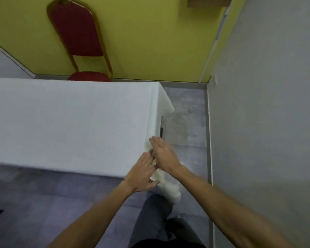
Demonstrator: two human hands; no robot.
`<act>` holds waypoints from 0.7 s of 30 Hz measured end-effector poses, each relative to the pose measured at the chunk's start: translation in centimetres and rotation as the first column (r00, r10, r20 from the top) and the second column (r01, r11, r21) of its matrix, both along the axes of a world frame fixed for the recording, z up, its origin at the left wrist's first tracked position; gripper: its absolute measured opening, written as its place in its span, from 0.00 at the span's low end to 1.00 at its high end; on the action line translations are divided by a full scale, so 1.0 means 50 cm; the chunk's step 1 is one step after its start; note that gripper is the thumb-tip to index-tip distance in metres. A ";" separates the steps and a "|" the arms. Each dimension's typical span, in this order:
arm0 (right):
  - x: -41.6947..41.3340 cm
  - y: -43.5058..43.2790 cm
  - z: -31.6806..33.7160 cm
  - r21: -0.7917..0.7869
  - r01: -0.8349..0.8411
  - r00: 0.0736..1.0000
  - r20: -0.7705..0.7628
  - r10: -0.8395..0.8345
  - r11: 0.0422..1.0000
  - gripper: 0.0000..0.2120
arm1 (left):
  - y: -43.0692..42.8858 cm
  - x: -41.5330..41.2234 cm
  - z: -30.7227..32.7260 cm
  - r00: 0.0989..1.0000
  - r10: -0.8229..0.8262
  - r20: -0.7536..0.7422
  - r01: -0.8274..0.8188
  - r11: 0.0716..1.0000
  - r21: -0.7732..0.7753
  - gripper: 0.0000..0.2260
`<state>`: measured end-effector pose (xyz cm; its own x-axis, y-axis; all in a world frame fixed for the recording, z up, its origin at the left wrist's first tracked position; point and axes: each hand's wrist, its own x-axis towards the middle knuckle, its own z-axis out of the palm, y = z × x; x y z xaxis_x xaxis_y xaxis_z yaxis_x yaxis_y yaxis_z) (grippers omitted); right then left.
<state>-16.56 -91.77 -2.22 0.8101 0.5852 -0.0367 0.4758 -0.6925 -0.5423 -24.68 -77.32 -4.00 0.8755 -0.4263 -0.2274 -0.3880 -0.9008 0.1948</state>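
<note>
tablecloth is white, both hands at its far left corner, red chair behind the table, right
Not quite. The head view shows the left hand and right hand at the near right corner of the white tablecloth; the red chair is behind it.

At the near right corner of the table, both hands lie flat with straight fingers on the white tablecloth [70, 119]: the right hand [164, 153] over the edge, the left hand [142, 173] just below it, touching the bunched corner (slightly blurred). A red chair [79, 33] stands at upper left against the yellow wall [150, 33].
</note>
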 end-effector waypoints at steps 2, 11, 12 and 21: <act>0.053 0.042 -0.001 -0.086 -0.273 0.953 0.112 0.282 0.958 0.25 | -0.001 -0.008 -0.003 0.961 0.276 0.006 -0.276 0.960 -0.038 0.43; 0.292 0.009 -0.062 -0.412 -0.570 0.760 0.064 0.647 0.711 0.27 | -0.002 -0.018 -0.043 0.871 0.481 -0.105 -0.481 0.876 0.026 0.43; 0.326 0.018 -0.054 -0.441 -0.546 0.777 0.049 0.627 0.712 0.29 | -0.001 -0.017 -0.044 0.871 0.481 -0.105 -0.481 0.877 0.026 0.44; 0.415 0.121 -0.003 -0.422 -0.380 0.915 -0.039 0.403 0.823 0.41 | -0.046 0.013 -0.043 0.769 0.622 -0.148 -0.620 0.782 0.061 0.43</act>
<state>4.21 -85.74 -2.36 0.5232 0.7930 -0.3121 0.7731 -0.5958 -0.2176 -24.02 -79.65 -6.14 0.9029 0.2010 -0.3800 0.2904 -0.9369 0.1945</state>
